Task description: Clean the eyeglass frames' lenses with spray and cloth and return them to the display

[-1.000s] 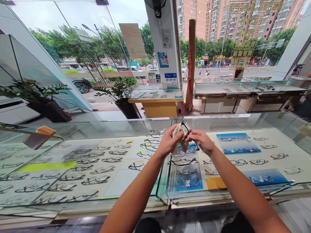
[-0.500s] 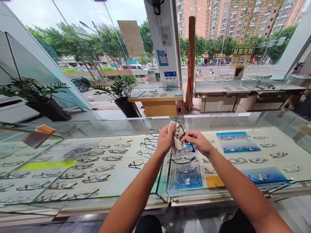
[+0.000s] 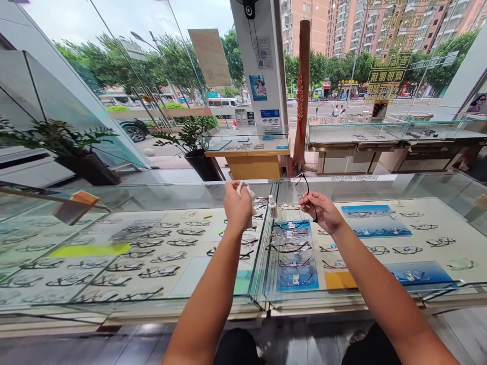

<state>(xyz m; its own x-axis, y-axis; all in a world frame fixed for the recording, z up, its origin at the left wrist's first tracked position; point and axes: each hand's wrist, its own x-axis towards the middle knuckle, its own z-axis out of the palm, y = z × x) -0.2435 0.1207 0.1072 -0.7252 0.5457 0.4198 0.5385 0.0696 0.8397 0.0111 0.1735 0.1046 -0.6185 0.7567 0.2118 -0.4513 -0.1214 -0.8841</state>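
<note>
Above the glass display counter [image 3: 182, 192], my left hand [image 3: 238, 207] is closed around a pale cleaning cloth [image 3: 250, 191], most of which the hand hides. My right hand [image 3: 323, 212] pinches a pair of dark-rimmed eyeglasses [image 3: 303, 177], held up on edge with one round lens on top. A gap separates the two hands. Between them a small white bottle [image 3: 272, 208] stands upright on the counter glass.
Rows of eyeglasses [image 3: 178, 243] lie under the glass, some on blue display cards [image 3: 297, 276]. A yellow-green strip [image 3: 91, 250] lies at left. Beyond the counter are a potted plant [image 3: 194, 147], a wooden post [image 3: 303, 96] and further showcases [image 3: 350, 132].
My hands have moved apart: the left went left with the cloth, the right moved right with the eyeglasses. The cloth no longer touches the eyeglasses, and the white bottle has come into view.
</note>
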